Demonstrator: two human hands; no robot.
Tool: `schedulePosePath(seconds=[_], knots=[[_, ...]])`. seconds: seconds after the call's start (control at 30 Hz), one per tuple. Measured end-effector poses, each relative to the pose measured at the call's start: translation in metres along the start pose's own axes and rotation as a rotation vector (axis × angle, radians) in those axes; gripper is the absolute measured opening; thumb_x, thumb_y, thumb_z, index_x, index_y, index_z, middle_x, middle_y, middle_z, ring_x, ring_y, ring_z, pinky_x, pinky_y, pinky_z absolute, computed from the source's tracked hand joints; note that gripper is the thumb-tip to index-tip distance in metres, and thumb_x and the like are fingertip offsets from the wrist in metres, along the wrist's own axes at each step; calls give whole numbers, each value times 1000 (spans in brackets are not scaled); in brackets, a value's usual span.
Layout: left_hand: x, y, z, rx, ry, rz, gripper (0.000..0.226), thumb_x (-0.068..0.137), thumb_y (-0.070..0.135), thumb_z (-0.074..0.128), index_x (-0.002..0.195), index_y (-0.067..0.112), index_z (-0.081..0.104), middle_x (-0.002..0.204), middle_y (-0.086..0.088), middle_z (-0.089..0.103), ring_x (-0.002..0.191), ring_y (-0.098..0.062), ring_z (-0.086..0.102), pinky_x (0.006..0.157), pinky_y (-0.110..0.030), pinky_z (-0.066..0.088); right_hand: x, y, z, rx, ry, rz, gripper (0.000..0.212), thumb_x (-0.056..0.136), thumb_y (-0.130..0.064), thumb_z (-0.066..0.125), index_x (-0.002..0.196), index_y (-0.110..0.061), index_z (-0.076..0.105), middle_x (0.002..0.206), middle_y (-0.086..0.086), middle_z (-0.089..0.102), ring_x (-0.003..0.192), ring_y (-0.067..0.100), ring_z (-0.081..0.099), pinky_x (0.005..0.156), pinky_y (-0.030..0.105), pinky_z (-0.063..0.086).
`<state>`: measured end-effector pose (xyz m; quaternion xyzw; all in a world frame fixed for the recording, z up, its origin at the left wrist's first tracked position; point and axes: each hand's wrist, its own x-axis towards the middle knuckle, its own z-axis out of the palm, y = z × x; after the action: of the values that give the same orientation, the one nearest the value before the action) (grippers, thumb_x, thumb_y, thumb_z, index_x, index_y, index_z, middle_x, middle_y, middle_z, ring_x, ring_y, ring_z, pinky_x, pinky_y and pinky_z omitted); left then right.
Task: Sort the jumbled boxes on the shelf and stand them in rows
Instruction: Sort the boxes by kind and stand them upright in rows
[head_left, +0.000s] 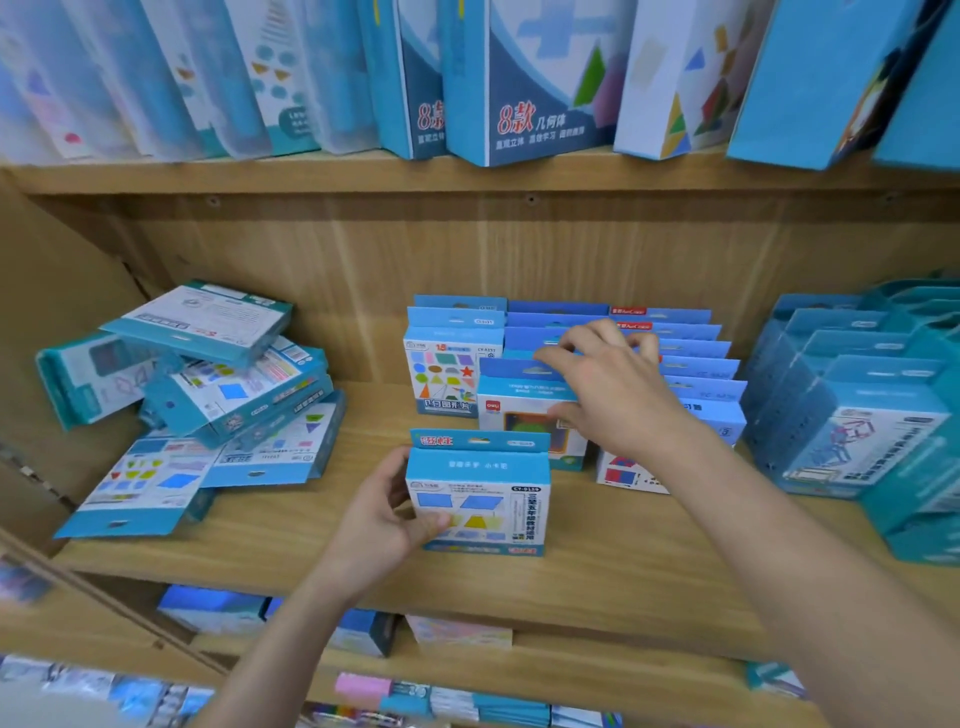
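Note:
On the left of the wooden shelf (597, 566) lies a jumbled pile of blue boxes (208, 395), flat and overlapping. In the middle, several blue boxes stand in rows (685, 364). My left hand (384, 514) grips the left edge of an upright blue box with trapezoid shapes printed on it (480, 499), near the shelf's front. My right hand (608, 389) rests over the top of a standing box with a red logo (524, 410), thumb on its front and fingers on the hang tabs behind. To its left stands a box with coloured shapes (447, 374).
More upright blue boxes (852, 405) fill the right end of the shelf. Tall boxes (519, 78) lean on the shelf above. A lower shelf (363, 634) holds other packs. A cardboard side panel (57, 291) closes the left end.

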<state>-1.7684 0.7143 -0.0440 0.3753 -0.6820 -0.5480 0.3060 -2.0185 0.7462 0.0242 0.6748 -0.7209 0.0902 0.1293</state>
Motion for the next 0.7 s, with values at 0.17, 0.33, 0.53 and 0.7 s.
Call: schedulePosePath(seconds=[0.17,0.33,0.53,0.7], knots=[[7,0,13,68,-139,6,59,74,-4,73,119,25,50,109,14,68,106,-7,63,82,-21,53,-17,12,-10,106,102,93,67,81,-48,66,140,-39,35,139,-7,36,132,16,21,95,43,21],[12,14,-21,-235,-156,38,57,64,-13,54,111,18,58,117,1,66,113,-15,60,86,-25,52,-54,46,-20,525,231,399,60,80,-49,63,135,-43,38,137,-9,42,130,17,28,103,41,26],[80,69,-25,480,61,362,33,76,14,76,105,24,64,101,6,66,83,-16,61,80,-33,53,-73,69,-13,542,102,531,77,76,-49,69,141,-41,30,145,-2,38,136,25,29,108,51,30],[120,83,9,1438,-197,496,76,74,57,67,137,36,31,125,4,44,105,-24,57,75,-34,46,-70,77,-12,649,18,562,94,72,-31,81,144,-40,23,147,2,34,134,21,35,110,40,32]])
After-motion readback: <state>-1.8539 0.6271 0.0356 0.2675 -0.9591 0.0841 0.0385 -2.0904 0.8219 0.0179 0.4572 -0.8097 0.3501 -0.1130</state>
